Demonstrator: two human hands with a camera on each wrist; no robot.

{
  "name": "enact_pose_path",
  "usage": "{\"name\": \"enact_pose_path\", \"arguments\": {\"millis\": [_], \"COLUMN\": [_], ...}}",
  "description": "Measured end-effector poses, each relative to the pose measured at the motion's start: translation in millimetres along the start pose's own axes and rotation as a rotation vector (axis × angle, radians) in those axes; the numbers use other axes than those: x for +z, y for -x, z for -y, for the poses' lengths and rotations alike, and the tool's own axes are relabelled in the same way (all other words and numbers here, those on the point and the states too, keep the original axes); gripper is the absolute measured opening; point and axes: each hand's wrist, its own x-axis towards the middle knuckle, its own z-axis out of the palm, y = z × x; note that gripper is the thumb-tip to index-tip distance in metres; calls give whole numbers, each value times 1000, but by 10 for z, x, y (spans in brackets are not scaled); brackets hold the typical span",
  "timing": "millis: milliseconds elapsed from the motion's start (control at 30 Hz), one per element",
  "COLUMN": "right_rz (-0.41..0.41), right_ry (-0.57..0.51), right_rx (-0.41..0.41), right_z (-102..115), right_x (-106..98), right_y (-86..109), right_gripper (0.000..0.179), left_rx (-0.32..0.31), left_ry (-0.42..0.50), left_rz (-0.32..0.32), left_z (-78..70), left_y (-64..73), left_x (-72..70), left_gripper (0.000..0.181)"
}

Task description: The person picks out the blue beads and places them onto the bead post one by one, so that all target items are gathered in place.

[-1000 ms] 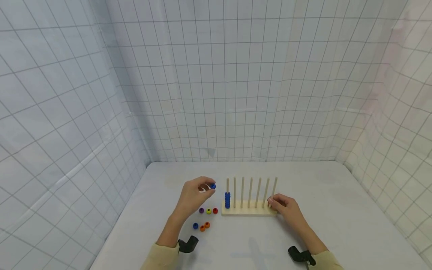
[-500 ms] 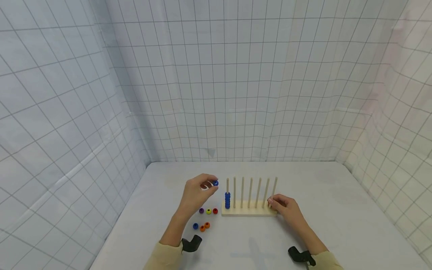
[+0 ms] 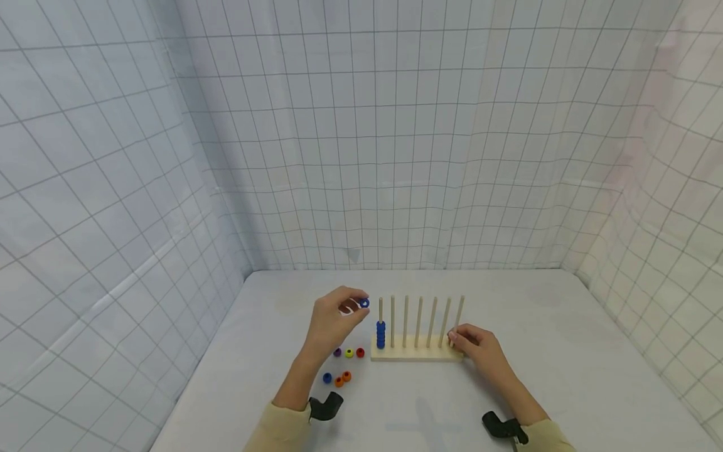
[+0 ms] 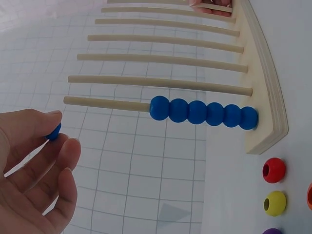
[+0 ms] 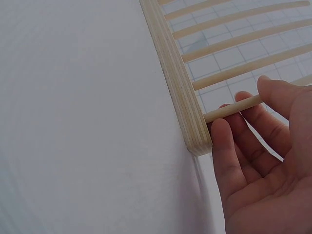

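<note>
Between thumb and index finger, my left hand [image 3: 332, 321] pinches a blue bead [image 4: 54, 132] in the air. The bead is left of the leftmost peg [image 4: 107, 103] of a wooden bead rack [image 3: 416, 358], near its top and apart from it. Several blue beads [image 4: 197, 112] are stacked on that peg's lower part, down to the base. The other pegs carry no beads. At the rack's right end, my right hand [image 3: 481, 349] grips the rightmost peg [image 5: 234, 107] low down, with the thumb on one side and fingers on the other.
Loose beads lie left of the rack: a purple bead [image 3: 337, 352], a yellow bead [image 3: 349, 353] and a red bead [image 3: 360, 353] in a row. Nearer are a blue bead [image 3: 327, 378] and two orange beads [image 3: 347, 376]. Gridded white cloth [image 3: 390, 157] encloses the white table [image 3: 429, 402].
My left hand has moved right and slightly up with the blue bead, closer to the leftmost peg. The bead has turned so its hole shows. My right hand and the rack have stayed put.
</note>
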Motion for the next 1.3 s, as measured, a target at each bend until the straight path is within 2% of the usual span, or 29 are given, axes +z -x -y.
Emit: {"name": "enact_pose_path", "arguments": {"millis": [100,300,400,700,967,1133,1300], "right_rz": [-1,5,12,13,7,6,6], "right_ry": [-4,-6,-8,-3,-4,-7,0], "right_rx": [-11,-48,-18,0,30,27,13], "right_z": [113,111,123,129,131,143,138], "right_x": [-2,1,-12,-20,-12,-11,-14], "right_y": [34,42,38,35,38,34,31], "right_gripper": [19,18,21,21,21,21,21], "left_rx": [12,27,38,57,41,9,7], "left_ry": [4,23,32,57,57,41,31], "left_rz": [-2,0,3,13,25,40,39], "left_z": [-15,-48,-75,-125,-149,-158,-158], "left_y": [-7,-27,-39,-63,-71,-79,-92], "left_x": [12,40,43,68,107,130,140], "left_gripper": [25,26,25,23,23,22,23]}}
